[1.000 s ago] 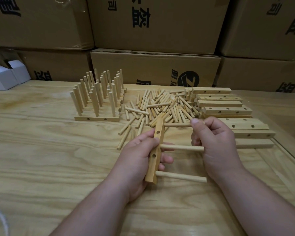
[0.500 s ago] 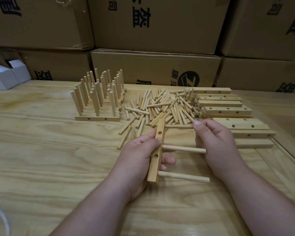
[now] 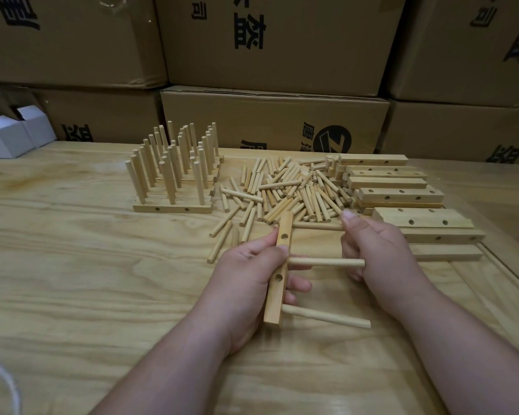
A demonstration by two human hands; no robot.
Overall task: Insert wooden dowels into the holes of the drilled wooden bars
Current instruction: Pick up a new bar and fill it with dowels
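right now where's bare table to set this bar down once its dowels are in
Bare table lies left of the left hand, in front of the finished bars standing with dowels up. Another strip runs near the front edge between the forearms. Crowded: the loose dowel pile and the stacked drilled bars beyond the right hand.

A storeroom or packing workshop: stacked cardboard cartons (image 3: 276, 46) rise beyond the hands, behind a plywood worktable (image 3: 72, 280).
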